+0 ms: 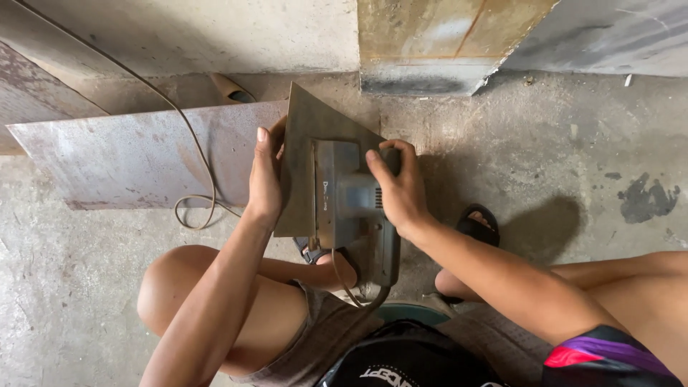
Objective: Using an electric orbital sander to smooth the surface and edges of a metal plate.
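- While we crouch on the concrete floor (559, 158), our left hand (266, 179) clasps the edge of 1 triangular steel plate (304, 143).
- Our right hand (398, 188) wraps the grey power tool (355, 215), whose pale rectangular label faces up against the plate.
- A rusty sheet (129, 154) lies behind, a cord (193, 208) looped over it.

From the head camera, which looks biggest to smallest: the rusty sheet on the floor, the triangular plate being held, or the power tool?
1. Rusty sheet.
2. Triangular plate and power tool: look alike in size, both nearer the camera, so unranked.
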